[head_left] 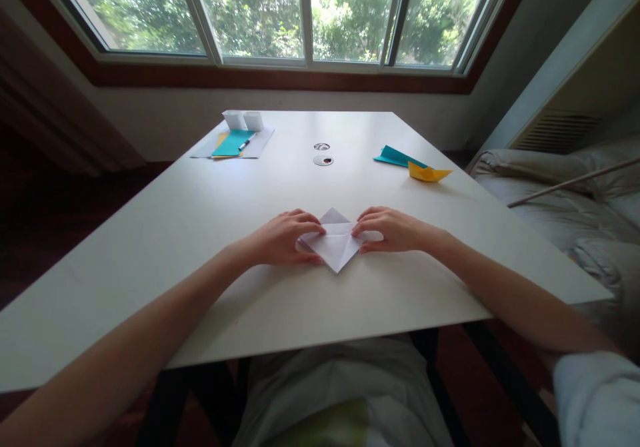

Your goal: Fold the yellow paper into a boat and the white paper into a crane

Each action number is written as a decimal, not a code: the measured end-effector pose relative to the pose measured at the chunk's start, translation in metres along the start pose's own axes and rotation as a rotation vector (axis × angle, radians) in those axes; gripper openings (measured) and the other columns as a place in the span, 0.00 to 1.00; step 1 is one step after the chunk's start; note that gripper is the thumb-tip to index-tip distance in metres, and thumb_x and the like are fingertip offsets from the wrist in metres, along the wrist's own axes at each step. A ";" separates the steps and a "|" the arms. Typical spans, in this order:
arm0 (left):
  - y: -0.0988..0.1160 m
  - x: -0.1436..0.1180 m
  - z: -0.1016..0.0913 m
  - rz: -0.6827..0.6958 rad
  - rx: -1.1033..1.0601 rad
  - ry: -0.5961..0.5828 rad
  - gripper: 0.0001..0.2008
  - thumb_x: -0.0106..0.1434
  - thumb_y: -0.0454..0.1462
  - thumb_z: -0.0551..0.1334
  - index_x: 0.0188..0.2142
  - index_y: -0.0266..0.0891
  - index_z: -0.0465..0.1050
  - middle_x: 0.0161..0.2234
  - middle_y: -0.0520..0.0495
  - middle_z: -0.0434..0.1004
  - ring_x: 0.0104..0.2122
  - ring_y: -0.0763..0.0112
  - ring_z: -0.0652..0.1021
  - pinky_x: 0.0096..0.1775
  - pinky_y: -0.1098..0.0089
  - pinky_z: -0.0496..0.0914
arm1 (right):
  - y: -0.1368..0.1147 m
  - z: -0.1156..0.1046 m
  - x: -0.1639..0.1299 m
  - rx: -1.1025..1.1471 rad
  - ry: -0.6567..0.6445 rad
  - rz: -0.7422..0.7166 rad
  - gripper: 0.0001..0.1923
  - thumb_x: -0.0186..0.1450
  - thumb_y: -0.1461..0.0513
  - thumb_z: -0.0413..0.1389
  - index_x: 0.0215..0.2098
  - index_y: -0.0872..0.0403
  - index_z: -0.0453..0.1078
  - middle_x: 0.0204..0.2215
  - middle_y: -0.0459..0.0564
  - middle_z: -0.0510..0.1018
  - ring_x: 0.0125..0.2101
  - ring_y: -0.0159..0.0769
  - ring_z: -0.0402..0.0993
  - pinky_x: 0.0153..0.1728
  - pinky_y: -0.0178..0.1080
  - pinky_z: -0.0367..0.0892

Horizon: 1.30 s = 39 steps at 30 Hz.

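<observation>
A folded white sheet of paper (337, 248) lies on the white table (280, 320) in front of me, diamond-shaped, one corner toward me and one away. A crease runs across its upper part. My left hand (286, 237) grips its left corner, thumb on the near side and fingers on the far side. At the right corner, my right hand (395, 229) holds the paper in the same way, fingertips resting on its surface. The undersides of both fingertips are hidden.
A yellow paper boat (429, 173) and a teal folded paper plane (400, 156) sit at the right. Back left are teal sheets (231, 144), a pen (247, 142) and white folded paper boxes (253, 121). Round cable holes (323, 160) mark the tabletop. A sofa (530, 180) stands right.
</observation>
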State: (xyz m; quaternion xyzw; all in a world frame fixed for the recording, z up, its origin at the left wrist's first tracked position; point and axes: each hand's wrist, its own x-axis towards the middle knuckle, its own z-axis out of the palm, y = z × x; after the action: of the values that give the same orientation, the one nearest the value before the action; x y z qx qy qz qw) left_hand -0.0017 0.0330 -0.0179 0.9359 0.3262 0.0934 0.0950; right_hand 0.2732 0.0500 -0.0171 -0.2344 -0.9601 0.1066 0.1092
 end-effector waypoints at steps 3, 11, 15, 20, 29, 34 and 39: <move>0.000 0.000 -0.002 0.012 -0.039 0.020 0.22 0.56 0.50 0.61 0.45 0.40 0.73 0.45 0.41 0.74 0.45 0.60 0.72 0.46 0.63 0.67 | 0.001 -0.001 0.000 -0.006 0.007 0.013 0.14 0.61 0.54 0.55 0.41 0.53 0.74 0.39 0.54 0.78 0.43 0.39 0.71 0.45 0.41 0.65; -0.002 0.000 -0.003 0.027 -0.086 0.030 0.17 0.59 0.46 0.58 0.43 0.40 0.74 0.43 0.41 0.75 0.42 0.62 0.74 0.45 0.64 0.68 | 0.003 -0.002 -0.001 -0.026 0.001 0.015 0.18 0.57 0.52 0.59 0.41 0.52 0.75 0.38 0.54 0.78 0.42 0.41 0.72 0.44 0.42 0.65; -0.003 0.000 -0.002 0.044 -0.077 0.025 0.18 0.59 0.48 0.59 0.44 0.40 0.73 0.44 0.42 0.75 0.43 0.62 0.74 0.45 0.64 0.68 | 0.002 -0.002 -0.001 -0.021 0.009 0.002 0.15 0.61 0.53 0.55 0.40 0.52 0.75 0.36 0.54 0.79 0.40 0.40 0.72 0.42 0.41 0.65; -0.001 0.000 -0.004 0.044 -0.060 0.015 0.21 0.57 0.50 0.59 0.44 0.39 0.73 0.44 0.41 0.75 0.43 0.62 0.73 0.45 0.64 0.68 | 0.001 -0.002 0.000 -0.050 0.002 -0.041 0.14 0.66 0.58 0.49 0.39 0.52 0.75 0.35 0.53 0.79 0.40 0.38 0.72 0.42 0.40 0.64; 0.005 0.000 -0.004 -0.011 0.007 0.027 0.22 0.58 0.53 0.57 0.44 0.41 0.72 0.43 0.43 0.75 0.43 0.61 0.73 0.43 0.65 0.67 | -0.001 0.004 0.002 -0.150 0.123 0.153 0.15 0.68 0.58 0.44 0.35 0.54 0.72 0.29 0.51 0.78 0.30 0.36 0.73 0.37 0.38 0.62; 0.006 0.001 0.003 -0.084 0.021 0.065 0.16 0.61 0.47 0.55 0.41 0.41 0.72 0.40 0.45 0.76 0.41 0.63 0.73 0.42 0.67 0.67 | -0.005 0.007 0.004 -0.042 0.189 0.325 0.12 0.66 0.59 0.45 0.36 0.53 0.70 0.26 0.47 0.77 0.24 0.30 0.69 0.28 0.32 0.60; 0.008 0.005 0.012 -0.208 0.014 0.139 0.10 0.59 0.36 0.55 0.39 0.41 0.73 0.40 0.46 0.76 0.39 0.65 0.74 0.39 0.68 0.67 | -0.007 0.009 0.003 0.003 0.185 0.220 0.10 0.63 0.59 0.51 0.40 0.53 0.69 0.34 0.49 0.78 0.32 0.33 0.73 0.34 0.33 0.63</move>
State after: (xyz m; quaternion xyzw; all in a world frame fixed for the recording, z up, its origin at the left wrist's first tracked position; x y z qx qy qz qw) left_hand 0.0098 0.0281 -0.0269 0.8890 0.4278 0.1452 0.0747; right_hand 0.2654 0.0441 -0.0232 -0.3469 -0.9142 0.0973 0.1854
